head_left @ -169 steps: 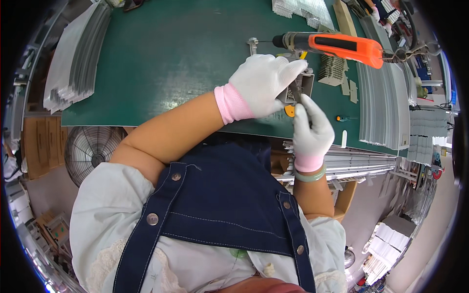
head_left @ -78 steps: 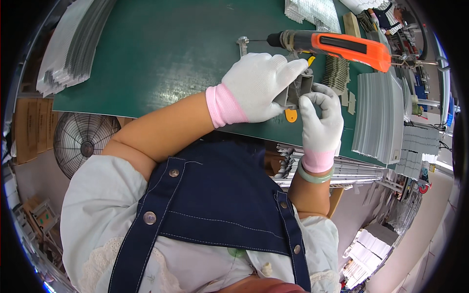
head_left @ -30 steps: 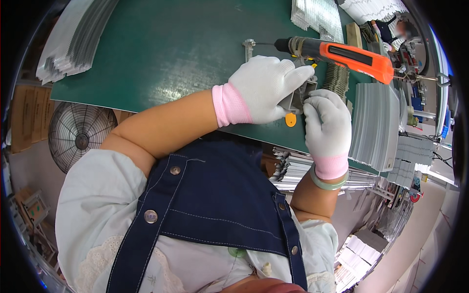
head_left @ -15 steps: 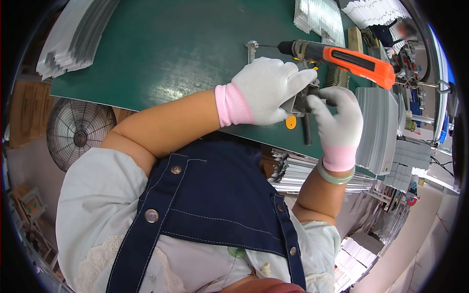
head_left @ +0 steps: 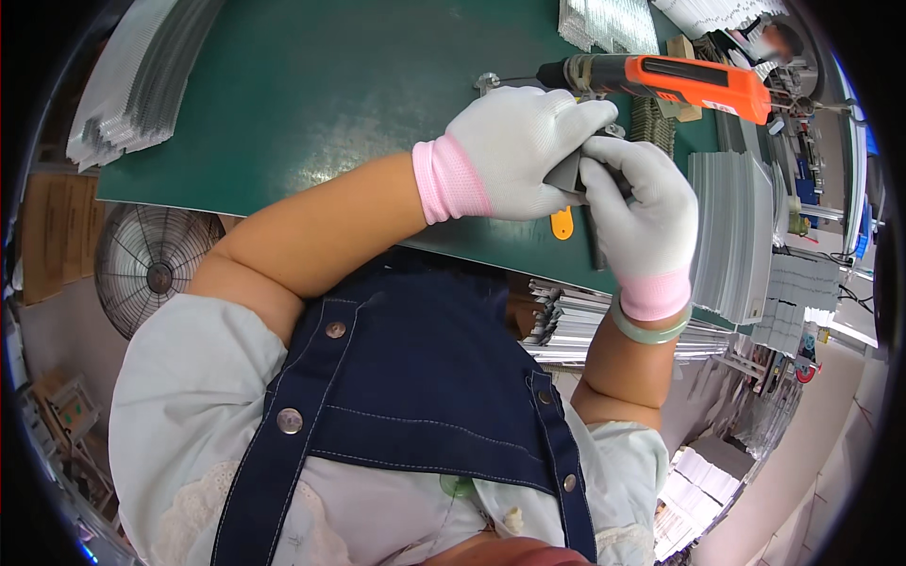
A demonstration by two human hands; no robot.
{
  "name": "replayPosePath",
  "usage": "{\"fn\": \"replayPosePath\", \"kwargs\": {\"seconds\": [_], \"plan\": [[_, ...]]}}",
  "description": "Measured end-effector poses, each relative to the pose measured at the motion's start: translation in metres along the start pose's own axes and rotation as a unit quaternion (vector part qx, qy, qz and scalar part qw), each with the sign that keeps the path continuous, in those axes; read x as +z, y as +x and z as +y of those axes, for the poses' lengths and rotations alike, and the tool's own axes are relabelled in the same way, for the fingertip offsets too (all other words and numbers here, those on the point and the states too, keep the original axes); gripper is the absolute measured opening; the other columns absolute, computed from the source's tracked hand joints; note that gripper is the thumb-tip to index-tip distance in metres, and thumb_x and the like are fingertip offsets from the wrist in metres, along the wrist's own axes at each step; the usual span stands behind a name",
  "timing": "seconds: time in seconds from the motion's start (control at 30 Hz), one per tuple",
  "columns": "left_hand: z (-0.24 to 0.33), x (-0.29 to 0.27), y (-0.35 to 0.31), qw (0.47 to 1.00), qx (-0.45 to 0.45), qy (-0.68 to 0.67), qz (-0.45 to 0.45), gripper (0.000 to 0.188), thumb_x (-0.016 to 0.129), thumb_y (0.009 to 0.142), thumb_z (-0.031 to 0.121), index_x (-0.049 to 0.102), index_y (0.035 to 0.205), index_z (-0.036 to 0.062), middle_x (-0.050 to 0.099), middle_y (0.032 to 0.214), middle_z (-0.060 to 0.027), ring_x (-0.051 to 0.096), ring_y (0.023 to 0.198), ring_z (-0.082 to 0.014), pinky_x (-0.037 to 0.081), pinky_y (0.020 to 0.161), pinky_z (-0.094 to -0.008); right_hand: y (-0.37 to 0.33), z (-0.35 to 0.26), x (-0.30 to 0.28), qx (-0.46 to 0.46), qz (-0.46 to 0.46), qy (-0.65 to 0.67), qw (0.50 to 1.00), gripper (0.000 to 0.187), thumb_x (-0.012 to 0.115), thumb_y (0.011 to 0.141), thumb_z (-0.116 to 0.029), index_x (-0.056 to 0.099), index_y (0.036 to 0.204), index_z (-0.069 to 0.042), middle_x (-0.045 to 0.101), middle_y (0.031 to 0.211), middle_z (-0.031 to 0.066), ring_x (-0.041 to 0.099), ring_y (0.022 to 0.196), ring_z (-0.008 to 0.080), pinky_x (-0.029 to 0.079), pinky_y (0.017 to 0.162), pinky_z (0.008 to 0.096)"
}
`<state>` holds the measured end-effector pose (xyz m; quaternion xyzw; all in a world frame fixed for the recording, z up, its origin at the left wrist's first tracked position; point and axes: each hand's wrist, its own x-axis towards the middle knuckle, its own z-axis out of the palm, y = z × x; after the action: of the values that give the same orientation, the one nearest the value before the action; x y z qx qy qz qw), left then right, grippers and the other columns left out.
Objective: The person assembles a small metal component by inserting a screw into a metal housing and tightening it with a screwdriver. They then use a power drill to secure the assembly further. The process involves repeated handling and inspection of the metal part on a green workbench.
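Note:
My left hand (head_left: pixel 517 153), in a white knitted glove with a pink cuff, is closed on a small dark-grey angular metal part (head_left: pixel 565 175). My right hand (head_left: pixel 645 203), gloved alike, pinches the same part from the other side. Between the two hands most of the part is hidden. Just beyond them an orange and black power screwdriver (head_left: pixel 698 87) lies level, its thin bit pointing left at a small metal fixture (head_left: pixel 487 83). Below the part are an orange tag (head_left: pixel 562 224) with a hole and a dark rod (head_left: pixel 596 247), partly covered by my right hand.
The green worktable (head_left: pixel 321 94) carries stacked ribbed metal profiles (head_left: pixel 142 80) at far left and long grey strips (head_left: pixel 725 236) at right. A row of small metal pieces (head_left: pixel 651 127) sits under the screwdriver. A fan (head_left: pixel 156 274) stands left, off the table; another person (head_left: pixel 755 42) is far right.
Both hands have moved slightly away from my body with the metal part. The fingers of my right hand have closed in nearer to my left, covering more of the part.

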<state>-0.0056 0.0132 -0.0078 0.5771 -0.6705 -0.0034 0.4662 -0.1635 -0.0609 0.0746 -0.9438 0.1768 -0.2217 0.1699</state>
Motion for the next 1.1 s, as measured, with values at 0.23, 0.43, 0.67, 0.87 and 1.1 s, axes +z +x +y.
{"fn": "replayPosePath", "kwargs": {"seconds": [0.23,0.43,0.67,0.87,1.1], "plan": [[0.001,0.004,-0.001,0.999,0.007,0.027,0.025,0.078,0.087,0.072,0.036,0.053,0.134,0.0037,0.067,0.098,-0.0168,0.067,0.088,-0.0364,0.054,0.078,-0.0445,-0.005,0.006,-0.014,0.061,0.052,-0.011,0.997,0.021,0.07,0.083,0.0,0.077,0.102,-0.007,0.065,0.079,0.0114,0.065,0.072,0.0272,0.052,0.069,0.0378],[-0.002,0.01,-0.003,0.999,0.03,0.012,0.039,0.076,0.085,0.075,0.041,0.053,0.134,0.0038,0.067,0.097,-0.016,0.067,0.088,-0.0353,0.054,0.076,-0.0436,-0.035,0.028,0.001,-0.057,0.061,-0.05,0.995,0.035,0.065,0.081,0.009,0.074,0.112,-0.003,0.066,0.087,0.0148,0.064,0.079,0.0329,0.052,0.073,0.0385],[0.004,0.015,-0.003,1.0,0.026,0.015,0.009,0.081,0.087,0.065,0.027,0.053,0.136,0.0046,0.066,0.091,-0.014,0.067,0.082,-0.0343,0.053,0.072,-0.0434,-0.014,0.007,-0.004,0.011,-0.058,-0.124,0.991,0.018,0.068,0.084,-0.009,0.075,0.1,-0.008,0.068,0.083,0.013,0.068,0.079,0.0317,0.053,0.068,0.0408],[0.009,0.027,-0.012,0.999,0.036,0.016,-0.011,0.074,0.084,0.062,0.02,0.058,0.131,0.0084,0.065,0.084,-0.0106,0.066,0.074,-0.0329,0.052,0.065,-0.044,0.002,0.016,-0.01,0.037,-0.272,-0.185,0.944,0.018,0.069,0.083,-0.027,0.075,0.084,-0.009,0.068,0.076,0.0131,0.069,0.074,0.0324,0.054,0.066,0.0446],[0.012,0.034,-0.019,0.999,0.042,0.027,-0.022,0.074,0.08,0.063,0.015,0.056,0.133,0.0099,0.066,0.084,-0.0101,0.067,0.074,-0.0322,0.052,0.064,-0.0433,-0.029,0.034,0.003,-0.007,-0.156,-0.085,0.984,0.011,0.072,0.082,-0.016,0.075,0.087,-0.006,0.069,0.076,0.0114,0.067,0.068,0.0304,0.054,0.064,0.0399]]}}
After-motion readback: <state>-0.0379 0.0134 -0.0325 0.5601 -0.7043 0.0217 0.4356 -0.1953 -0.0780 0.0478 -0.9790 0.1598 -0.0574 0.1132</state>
